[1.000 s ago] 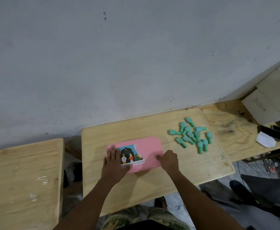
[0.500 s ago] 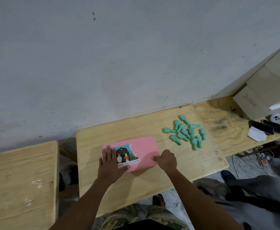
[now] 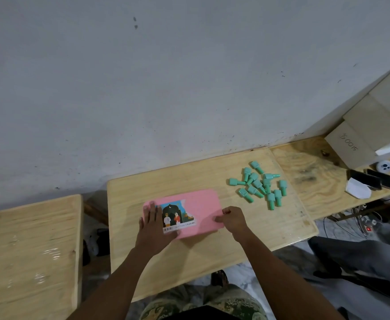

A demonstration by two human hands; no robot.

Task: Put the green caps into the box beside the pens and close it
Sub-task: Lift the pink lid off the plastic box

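A pink box (image 3: 201, 209) lies flat on the table (image 3: 189, 174) with its lid down, so what is inside cannot be seen. The left hand (image 3: 152, 227) rests on its left end, fingers straight and spread, partly covering a picture label (image 3: 176, 215). The right hand (image 3: 234, 221) grips the box's right edge, fingers curled and thumb on the lid. The green caps (image 3: 258, 183) lie in a loose heap on the table to the right, well apart from the box. Tan cartons (image 3: 351, 146) stand at the far right.
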